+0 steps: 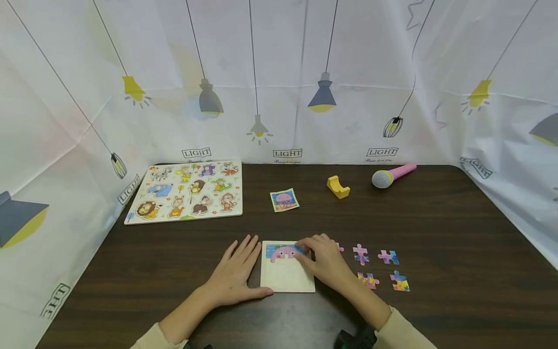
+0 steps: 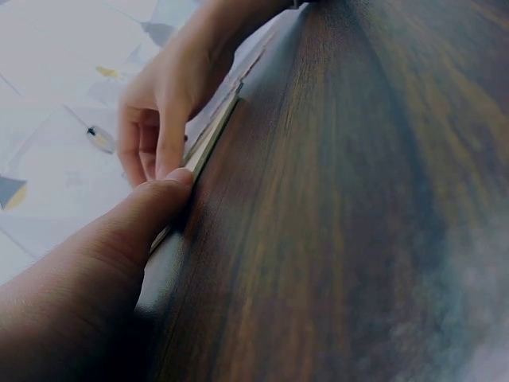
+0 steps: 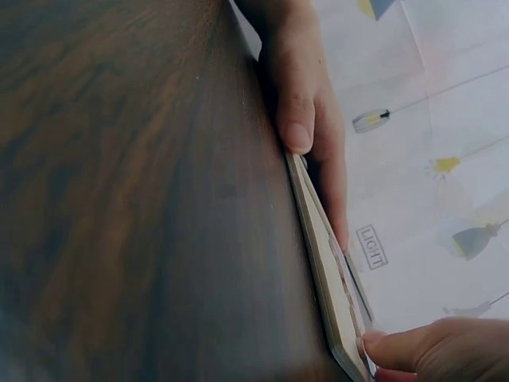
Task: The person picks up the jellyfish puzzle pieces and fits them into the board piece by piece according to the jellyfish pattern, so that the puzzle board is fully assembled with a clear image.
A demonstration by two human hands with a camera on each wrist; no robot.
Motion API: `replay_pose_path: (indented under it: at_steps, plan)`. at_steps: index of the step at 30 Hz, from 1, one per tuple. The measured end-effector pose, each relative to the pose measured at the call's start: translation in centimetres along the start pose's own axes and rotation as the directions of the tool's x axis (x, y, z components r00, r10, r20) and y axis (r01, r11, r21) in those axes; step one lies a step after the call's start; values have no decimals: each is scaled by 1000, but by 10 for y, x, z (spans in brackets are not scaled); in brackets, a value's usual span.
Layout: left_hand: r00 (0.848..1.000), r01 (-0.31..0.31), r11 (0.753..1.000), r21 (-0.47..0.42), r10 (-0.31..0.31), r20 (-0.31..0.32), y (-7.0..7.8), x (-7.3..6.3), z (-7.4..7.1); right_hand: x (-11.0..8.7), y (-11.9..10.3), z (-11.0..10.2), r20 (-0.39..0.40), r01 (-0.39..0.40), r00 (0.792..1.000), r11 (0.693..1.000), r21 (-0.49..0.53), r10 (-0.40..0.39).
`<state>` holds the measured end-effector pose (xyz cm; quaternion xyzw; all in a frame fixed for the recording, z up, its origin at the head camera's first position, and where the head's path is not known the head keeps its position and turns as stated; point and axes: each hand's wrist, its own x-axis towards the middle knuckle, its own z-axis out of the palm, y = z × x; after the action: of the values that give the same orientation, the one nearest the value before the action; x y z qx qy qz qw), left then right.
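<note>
While the outspread left grip [image 1: 234,275] touches the tray [image 1: 285,278], the right grip [image 1: 326,259] pinches a puzzle piece [image 1: 300,250].

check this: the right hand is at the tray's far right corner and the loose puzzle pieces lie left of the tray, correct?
Not quite: the loose puzzle pieces lie right of the tray, as the head view shows. The right hand is indeed at the tray's far right corner.

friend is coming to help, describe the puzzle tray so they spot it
On the dark table, look between the left hand and right hand. The puzzle tray is the small pale square there; unlike the larger animal board farther back, it is mostly bare, with pink-and-blue pieces only along its far side.
</note>
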<state>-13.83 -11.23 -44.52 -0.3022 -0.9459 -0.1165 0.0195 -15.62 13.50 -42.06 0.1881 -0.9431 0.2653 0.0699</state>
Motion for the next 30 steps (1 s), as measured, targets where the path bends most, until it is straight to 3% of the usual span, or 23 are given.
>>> replay_pose_path:
  at_steps: [4,11,20,30]
  plan:
    - [1000,10,1000,3,-10,7,0,1,0,-2,2,-8,32,3,999,1000,23,-4]
    - [1000,8,1000,-2,-8,4,0,1,0,-7,13,-24,5,59,998,998,-1,-59]
    - [1000,0,1000,1,0,-3,0,1,1,-15,37,-39,38,39,999,999,-26,-38]
    - [1000,5,1000,7,-5,3,0,1,2,-23,63,-41,-36,4,999,994,-113,-8]
